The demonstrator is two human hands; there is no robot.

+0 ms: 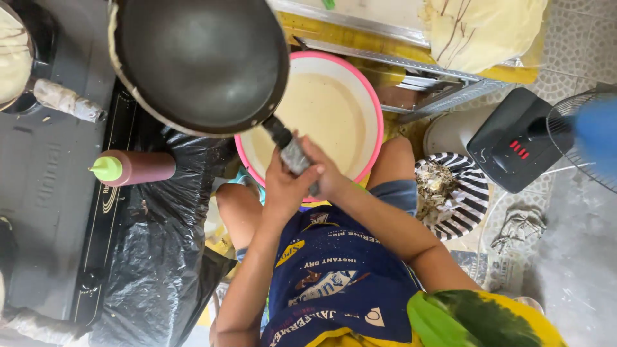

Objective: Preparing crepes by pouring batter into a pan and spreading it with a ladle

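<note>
A tiled floor crowded with cooking gear; both hands, left (283,186) and right (328,177), are wrapped tight round the handle (292,154) of the dark pan (199,61), tilted above the pink-rimmed batter basin (328,119); a firm grip keeps it from tipping.

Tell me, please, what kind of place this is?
Probably a floor-level cooking spot for thin crepes or wrappers, in a home or small workshop. Both hands hold a dark frying pan over a pink basin of pale batter, beside a stove; finished thin sheets lie nearby.
</note>
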